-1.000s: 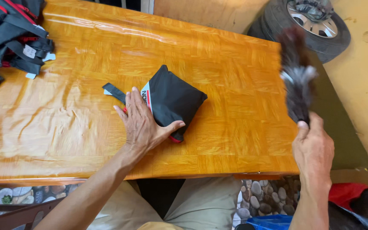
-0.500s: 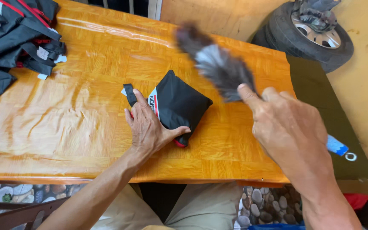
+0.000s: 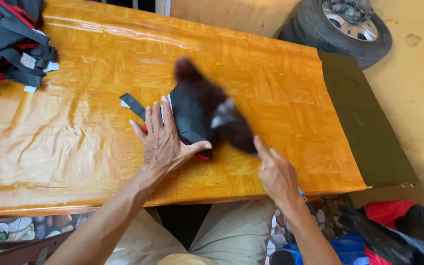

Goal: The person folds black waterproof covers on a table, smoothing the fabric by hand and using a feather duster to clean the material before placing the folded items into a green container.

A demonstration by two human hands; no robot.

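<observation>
A folded black pouch with red trim and a black strap lies near the middle of the glossy orange wooden table. My left hand lies flat, fingers spread, on the pouch's left edge and the table. My right hand grips the handle of a dark feather duster, whose blurred feathers lie across the top of the pouch.
A pile of black and red bags with straps and white tags sits at the table's far left corner. A car tyre on its wheel lies on the floor beyond the table's right end. Red and blue items lie on the floor at lower right.
My right hand has swung the duster from raised at the right down and left onto the pouch. My left hand has stayed on the pouch.
</observation>
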